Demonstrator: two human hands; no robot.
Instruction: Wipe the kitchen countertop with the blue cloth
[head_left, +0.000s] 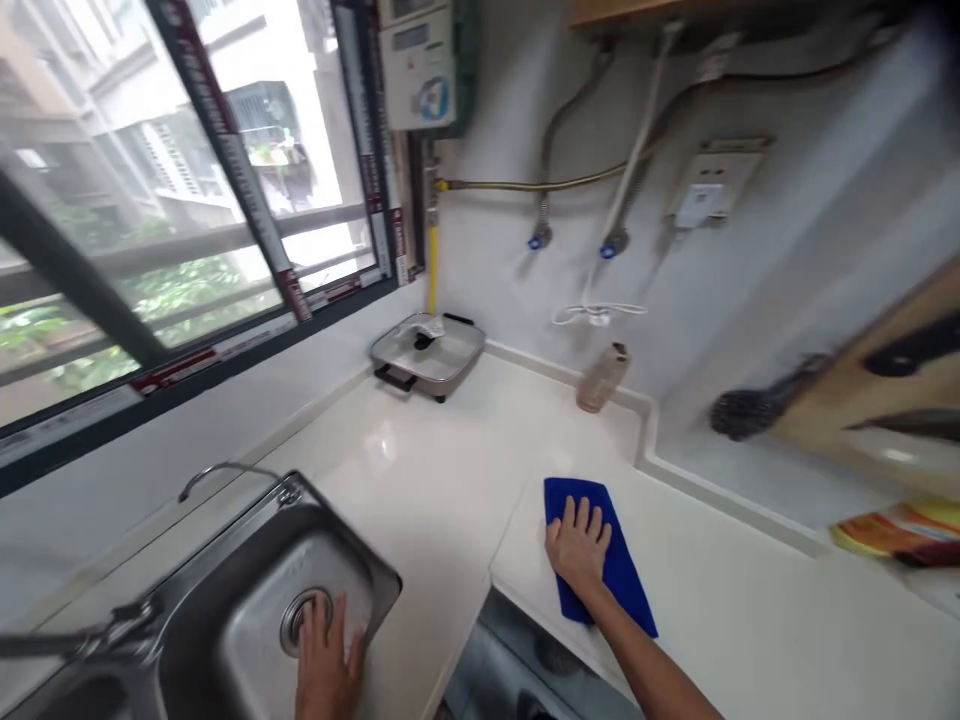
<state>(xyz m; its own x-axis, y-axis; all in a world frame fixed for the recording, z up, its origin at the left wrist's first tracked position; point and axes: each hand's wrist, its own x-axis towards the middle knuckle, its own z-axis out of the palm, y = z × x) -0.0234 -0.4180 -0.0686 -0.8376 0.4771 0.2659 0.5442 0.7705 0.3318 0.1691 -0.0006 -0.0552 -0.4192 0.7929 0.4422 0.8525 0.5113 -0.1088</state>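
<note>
A blue cloth (pixel 626 590) lies spread on the white countertop (pixel 450 470), right of the corner. My right hand (pixel 579 545) rests flat on the cloth's upper part, fingers spread, pressing on it rather than gripping it. Over the edge of the steel sink (pixel 352 560) my left hand (pixel 328 660) reaches up from the bottom of the view, fingers stretched and apart with nothing in them. Its fingertips overlap the sink drain (pixel 292 622); whether they touch the sink I cannot tell.
An electric pan with a glass lid (pixel 427 350) stands in the corner by the window. A brownish bottle (pixel 602 378) sits against the back wall. Faucet (pixel 112 635) at left. A knife (pixel 915 345) and dark brush-like tool (pixel 750 405) hang at right. Below the counter's inner edge is an open cabinet (pixel 517 660).
</note>
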